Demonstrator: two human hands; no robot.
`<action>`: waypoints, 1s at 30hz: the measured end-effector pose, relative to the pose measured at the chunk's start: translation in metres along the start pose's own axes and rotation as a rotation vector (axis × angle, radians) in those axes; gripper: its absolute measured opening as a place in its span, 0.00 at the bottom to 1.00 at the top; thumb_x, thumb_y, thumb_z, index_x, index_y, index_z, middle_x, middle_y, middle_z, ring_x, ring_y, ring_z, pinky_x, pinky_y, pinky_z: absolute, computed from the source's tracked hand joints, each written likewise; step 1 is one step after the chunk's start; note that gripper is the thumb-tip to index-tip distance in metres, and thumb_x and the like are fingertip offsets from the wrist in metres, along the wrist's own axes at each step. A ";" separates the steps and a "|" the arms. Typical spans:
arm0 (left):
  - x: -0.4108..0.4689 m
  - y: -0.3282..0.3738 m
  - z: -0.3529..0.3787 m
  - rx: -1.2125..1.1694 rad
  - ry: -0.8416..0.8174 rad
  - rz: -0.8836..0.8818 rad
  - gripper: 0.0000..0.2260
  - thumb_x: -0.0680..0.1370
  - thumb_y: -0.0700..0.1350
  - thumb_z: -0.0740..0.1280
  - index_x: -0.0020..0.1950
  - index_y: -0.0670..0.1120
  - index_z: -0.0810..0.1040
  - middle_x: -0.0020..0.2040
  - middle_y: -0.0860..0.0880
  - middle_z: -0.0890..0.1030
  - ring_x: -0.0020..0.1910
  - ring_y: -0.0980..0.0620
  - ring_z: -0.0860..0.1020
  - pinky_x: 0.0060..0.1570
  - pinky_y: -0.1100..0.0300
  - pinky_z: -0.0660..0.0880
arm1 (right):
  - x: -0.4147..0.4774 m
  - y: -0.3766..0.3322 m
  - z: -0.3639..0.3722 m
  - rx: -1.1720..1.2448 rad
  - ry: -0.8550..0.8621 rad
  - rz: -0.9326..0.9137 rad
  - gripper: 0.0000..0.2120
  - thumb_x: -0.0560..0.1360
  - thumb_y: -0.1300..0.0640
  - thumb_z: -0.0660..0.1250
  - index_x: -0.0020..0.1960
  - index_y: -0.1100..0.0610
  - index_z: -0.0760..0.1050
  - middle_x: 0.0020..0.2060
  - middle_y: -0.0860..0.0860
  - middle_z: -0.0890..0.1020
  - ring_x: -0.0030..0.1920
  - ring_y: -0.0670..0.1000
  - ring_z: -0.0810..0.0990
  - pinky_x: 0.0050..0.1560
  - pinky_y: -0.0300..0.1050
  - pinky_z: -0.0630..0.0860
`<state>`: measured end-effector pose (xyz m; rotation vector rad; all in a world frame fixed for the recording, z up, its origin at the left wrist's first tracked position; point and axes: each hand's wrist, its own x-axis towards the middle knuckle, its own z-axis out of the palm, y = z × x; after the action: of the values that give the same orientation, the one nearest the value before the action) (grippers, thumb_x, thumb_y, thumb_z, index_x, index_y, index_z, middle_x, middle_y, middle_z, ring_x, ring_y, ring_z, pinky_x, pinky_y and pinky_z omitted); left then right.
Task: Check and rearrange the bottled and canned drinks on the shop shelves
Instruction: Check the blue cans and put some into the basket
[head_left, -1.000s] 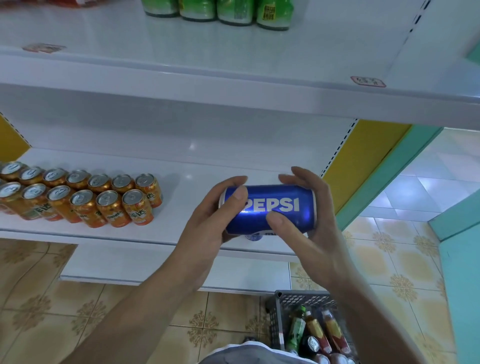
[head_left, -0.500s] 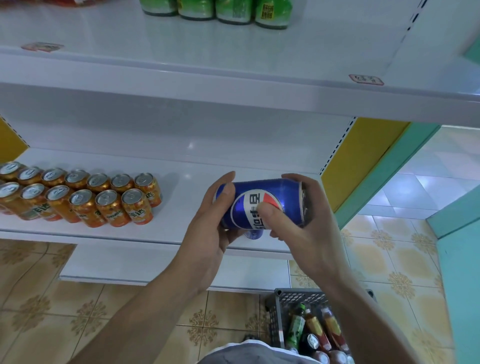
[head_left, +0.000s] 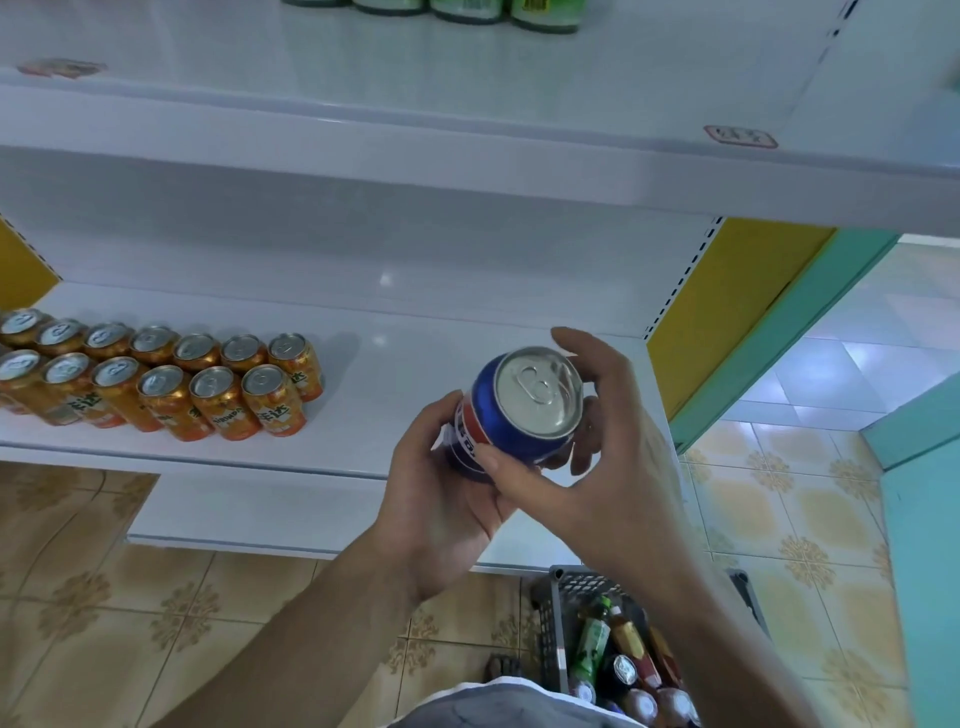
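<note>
A blue Pepsi can (head_left: 524, 410) is held in both hands above the front edge of the middle white shelf (head_left: 405, 384), tilted so its silver top with the pull tab faces me. My left hand (head_left: 441, 499) cups it from below and the left. My right hand (head_left: 587, 447) grips it from the right, thumb across the front. Two rows of several orange cans (head_left: 156, 379) stand upright at the left of the same shelf.
Green bottles (head_left: 467, 10) stand at the back of the upper shelf (head_left: 467, 150). A dark plastic crate (head_left: 566, 618) with mixed bottles and cans sits on the tiled floor at the bottom right. A yellow and teal wall edge (head_left: 753, 322) closes off the shelf's right side.
The can has turned from lying sideways with its logo toward me to tilted with its top facing me. Both hands stayed on it and shifted slightly right.
</note>
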<state>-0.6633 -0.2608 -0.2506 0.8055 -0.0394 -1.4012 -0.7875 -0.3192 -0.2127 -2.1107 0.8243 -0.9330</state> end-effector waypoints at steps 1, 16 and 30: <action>0.001 -0.002 -0.001 0.000 0.014 -0.007 0.20 0.81 0.52 0.59 0.66 0.41 0.79 0.63 0.39 0.81 0.63 0.42 0.80 0.62 0.54 0.76 | -0.001 0.003 -0.001 -0.005 -0.015 -0.011 0.36 0.64 0.39 0.77 0.66 0.34 0.63 0.51 0.35 0.76 0.42 0.34 0.77 0.43 0.25 0.70; -0.001 -0.039 -0.012 0.645 0.021 0.426 0.31 0.72 0.38 0.72 0.73 0.54 0.67 0.63 0.56 0.79 0.63 0.55 0.78 0.54 0.63 0.78 | 0.010 0.083 0.004 0.682 -0.156 0.897 0.18 0.80 0.42 0.61 0.55 0.56 0.75 0.29 0.49 0.76 0.25 0.46 0.70 0.26 0.39 0.66; -0.030 -0.081 -0.027 0.706 0.408 0.275 0.28 0.72 0.71 0.67 0.63 0.54 0.75 0.56 0.54 0.84 0.57 0.56 0.82 0.53 0.61 0.79 | -0.048 0.100 -0.005 0.620 -0.359 0.692 0.24 0.71 0.37 0.66 0.61 0.50 0.75 0.42 0.50 0.85 0.33 0.50 0.81 0.35 0.41 0.79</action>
<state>-0.7261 -0.2177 -0.3003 1.5947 -0.3297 -0.9315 -0.8447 -0.3412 -0.3050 -1.2591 0.8473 -0.3482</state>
